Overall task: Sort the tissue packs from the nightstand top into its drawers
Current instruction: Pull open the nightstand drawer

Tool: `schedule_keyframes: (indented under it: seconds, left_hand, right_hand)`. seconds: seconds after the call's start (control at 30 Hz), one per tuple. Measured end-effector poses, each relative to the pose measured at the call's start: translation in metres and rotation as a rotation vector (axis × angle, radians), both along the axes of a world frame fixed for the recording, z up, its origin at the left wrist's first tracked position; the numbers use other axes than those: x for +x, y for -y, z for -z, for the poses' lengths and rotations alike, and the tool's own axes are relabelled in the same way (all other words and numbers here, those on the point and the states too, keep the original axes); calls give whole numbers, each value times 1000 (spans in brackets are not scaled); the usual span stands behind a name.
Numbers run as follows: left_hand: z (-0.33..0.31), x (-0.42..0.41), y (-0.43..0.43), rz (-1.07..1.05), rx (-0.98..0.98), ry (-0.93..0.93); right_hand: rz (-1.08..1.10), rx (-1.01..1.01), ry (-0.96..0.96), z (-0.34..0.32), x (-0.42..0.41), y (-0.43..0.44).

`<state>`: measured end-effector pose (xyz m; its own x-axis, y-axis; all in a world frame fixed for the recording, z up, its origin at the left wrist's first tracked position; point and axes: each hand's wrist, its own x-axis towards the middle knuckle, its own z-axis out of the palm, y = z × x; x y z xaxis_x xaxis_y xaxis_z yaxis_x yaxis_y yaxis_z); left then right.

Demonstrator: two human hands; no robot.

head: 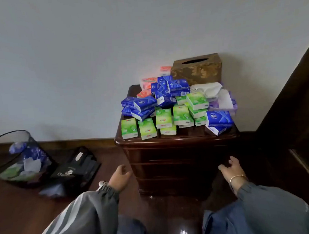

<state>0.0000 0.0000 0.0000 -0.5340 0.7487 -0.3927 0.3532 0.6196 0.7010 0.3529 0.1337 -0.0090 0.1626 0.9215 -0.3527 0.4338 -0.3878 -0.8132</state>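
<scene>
Head view: task looks unstarted, or close to it. Whole pile of tissue packs [178,105] sits on the nightstand [169,139] top, none in hand.

- Green packs [163,118] along the front edge, some stacked.
- Blue packs [175,88] heaped mid and left, plus one blue pair [219,120] at the front right corner.
- Orange packs [146,83] at the back left, against the wall.
- Purple/white packs [224,101] on the right, with one loose white wrapper on top.

Drawers [179,166] all appear closed, so contents can't be seen and I can't say whether anything is sorted yet.

Left grip [120,176] is empty, fingers loosely curled, low by the left front corner of the nightstand. Right grip [229,167] is empty and relaxed at the right front. Touching the drawer face or just off it? Can't tell.

Judgement: opening a drawer comes first, then moving packs by colour.

Containers:
- Brown tissue box [196,68] at the back of the top, slot up, nothing visible in the slot.
- Mesh bin [21,159] on the floor to the left holds crumpled blue and green wrappers and white tissue.
- Black bag [75,167] lies beside it, contents unclear.
</scene>
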Motion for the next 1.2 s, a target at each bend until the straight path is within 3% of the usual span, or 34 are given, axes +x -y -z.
schedule_keyframes:
  seconds: [0.27, 0.4, 0.63, 0.77, 0.9, 1.0, 1.1, 1.2]
  left_hand:
    - [47, 25, -40, -244, 231, 218]
    - [59, 23, -44, -281, 272, 252]
    - [50, -9, -26, -112, -81, 111]
    - [32, -33, -1, 58, -287, 112]
    - [11, -43, 23, 349, -463, 187]
    - [-1, -34, 30, 529, -551, -80]
    - [-5, 6, 29, 362, -204, -476]
    - [0, 61, 23, 391, 53, -554]
  right_hand:
    - [90, 6, -235, 39, -16, -20]
    - [89, 7, -170, 53, -5, -26]
    - [-31, 9, 110, 48, 24, -33]
    - [-296, -120, 419, 31, 48, -27]
    - [-469, -259, 448, 13, 66, -7]
    - [-705, -350, 666, -5, 63, 14]
    - [-789, -46, 676, -10, 38, 44]
    - [-919, 161, 724, -2, -3, 71]
